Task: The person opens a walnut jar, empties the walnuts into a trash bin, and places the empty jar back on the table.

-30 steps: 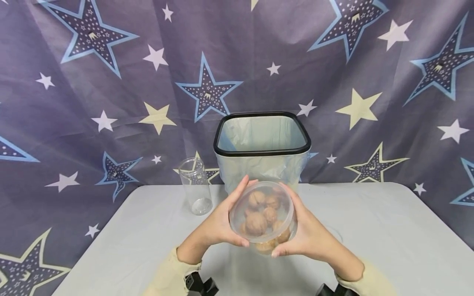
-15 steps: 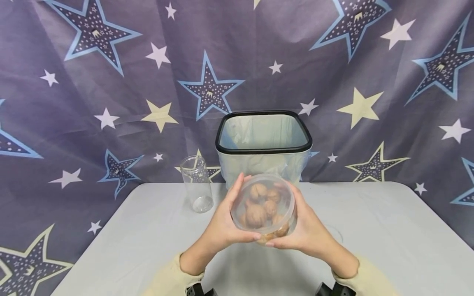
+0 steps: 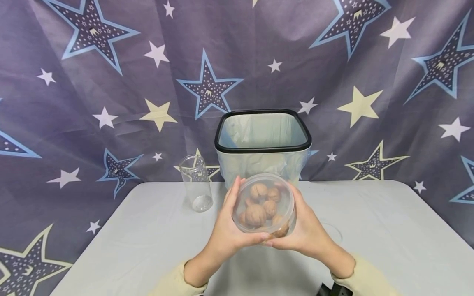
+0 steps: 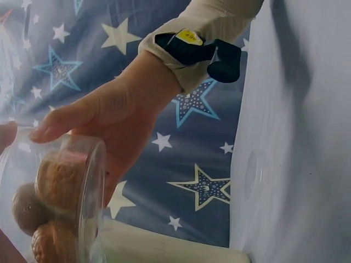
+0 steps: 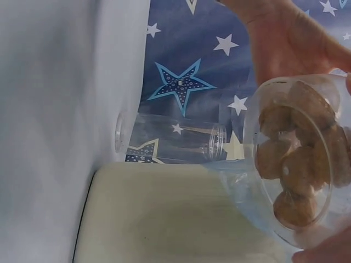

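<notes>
The left hand (image 3: 230, 230) and right hand (image 3: 306, 227) share a grip around a round, clear plastic container (image 3: 286, 206) of brown, wrinkled walnuts (image 3: 255, 215), above the pale grey counter (image 3: 389, 234), before a white, black-rimmed bin (image 3: 255, 162).

Standing behind, I see the left hand (image 3: 228, 229) slanted toward one o'clock, the right hand (image 3: 305, 229) toward eleven, both gripping, thumb tips (image 3: 261, 237) close together.

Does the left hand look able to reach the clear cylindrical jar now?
Probably not yet: the left hand grips the tub of walnuts with the right hand, though nothing visible blocks its way to the clear cylindrical jar.
</notes>
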`<state>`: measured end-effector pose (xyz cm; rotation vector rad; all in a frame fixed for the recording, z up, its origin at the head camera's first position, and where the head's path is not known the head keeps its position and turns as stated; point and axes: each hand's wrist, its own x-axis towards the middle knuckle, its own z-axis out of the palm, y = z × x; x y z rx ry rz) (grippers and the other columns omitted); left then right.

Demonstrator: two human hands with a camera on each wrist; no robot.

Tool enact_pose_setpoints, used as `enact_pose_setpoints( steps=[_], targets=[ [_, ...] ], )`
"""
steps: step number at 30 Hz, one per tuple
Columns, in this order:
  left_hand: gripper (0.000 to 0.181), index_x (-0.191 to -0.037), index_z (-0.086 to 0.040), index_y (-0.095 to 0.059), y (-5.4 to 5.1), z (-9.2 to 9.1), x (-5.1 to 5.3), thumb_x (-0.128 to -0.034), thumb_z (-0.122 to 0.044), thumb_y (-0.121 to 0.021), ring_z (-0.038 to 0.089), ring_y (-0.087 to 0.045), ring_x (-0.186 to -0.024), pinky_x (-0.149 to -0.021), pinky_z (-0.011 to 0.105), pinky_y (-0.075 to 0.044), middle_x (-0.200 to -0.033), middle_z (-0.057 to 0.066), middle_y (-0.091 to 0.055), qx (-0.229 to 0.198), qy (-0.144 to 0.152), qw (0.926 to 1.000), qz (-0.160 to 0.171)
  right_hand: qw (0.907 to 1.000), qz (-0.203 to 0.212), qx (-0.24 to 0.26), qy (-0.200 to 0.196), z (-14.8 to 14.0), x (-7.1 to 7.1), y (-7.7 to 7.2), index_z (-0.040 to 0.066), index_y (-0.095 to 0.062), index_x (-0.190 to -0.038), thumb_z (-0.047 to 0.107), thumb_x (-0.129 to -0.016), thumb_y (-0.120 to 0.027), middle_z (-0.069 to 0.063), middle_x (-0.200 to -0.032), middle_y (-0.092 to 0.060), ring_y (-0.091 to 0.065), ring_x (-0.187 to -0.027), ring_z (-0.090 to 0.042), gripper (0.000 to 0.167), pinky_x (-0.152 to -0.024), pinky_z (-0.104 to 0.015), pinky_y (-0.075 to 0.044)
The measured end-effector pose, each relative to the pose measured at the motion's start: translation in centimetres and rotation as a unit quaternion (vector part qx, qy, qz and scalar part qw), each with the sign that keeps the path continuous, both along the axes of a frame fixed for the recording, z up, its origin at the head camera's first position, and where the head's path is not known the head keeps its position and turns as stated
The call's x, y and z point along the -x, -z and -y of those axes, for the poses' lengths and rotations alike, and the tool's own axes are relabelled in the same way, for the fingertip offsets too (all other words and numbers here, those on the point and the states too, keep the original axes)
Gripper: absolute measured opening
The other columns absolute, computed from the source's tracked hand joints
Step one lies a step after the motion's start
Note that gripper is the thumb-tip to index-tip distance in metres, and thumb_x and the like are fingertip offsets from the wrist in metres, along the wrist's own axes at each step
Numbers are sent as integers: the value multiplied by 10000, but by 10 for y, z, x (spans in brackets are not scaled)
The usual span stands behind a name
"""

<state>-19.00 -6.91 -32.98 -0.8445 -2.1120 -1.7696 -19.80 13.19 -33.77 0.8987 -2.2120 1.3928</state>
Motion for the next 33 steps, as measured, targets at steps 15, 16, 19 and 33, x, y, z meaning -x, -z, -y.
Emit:
enact_pose_setpoints(
  steps=[15,16,19,33],
  targets=[
    [1204,-1520,-101,-114,10,-12,-1,-598,-164,-886,265,-242,-1390,-1102,529,-202,-1531,98,-223,-185,-504,9976,428,9991,-312,-15,302,0,5,8,167,-260,-1475,282,-506,-931,-55,-1390,-459,-504,-1176,-221,1185,-944,-370,-444],
    [1204,-1519,-100,-117,10,-14,-1,-596,-168,-887,267,-250,-1386,-1103,526,-201,-1532,97,-221,-217,-561,9972,444,9987,-370,6,361,0,6,9,166,-264,-1474,272,-505,-930,-59,-1380,-469,-509,-1167,-227,1180,-936,-387,-448],
    [1203,-1519,-104,-127,12,-18,-1,-593,-178,-891,276,-248,-1384,-1104,530,-195,-1537,96,-207,-297,-755,9954,501,9972,-517,37,536,3,7,13,152,-269,-1470,237,-498,-923,-73,-1363,-481,-514,-1155,-247,1175,-916,-438,-451],
    [1219,-1528,-153,-68,20,-19,-4,-623,-185,-884,249,-159,-1416,-1118,547,-149,-1567,41,-138,-219,-636,9939,876,9906,-795,-75,1107,5,3,23,77,-274,-1457,198,-468,-893,-130,-1371,-459,-486,-1190,-267,1173,-990,-329,-394]
  ],
)
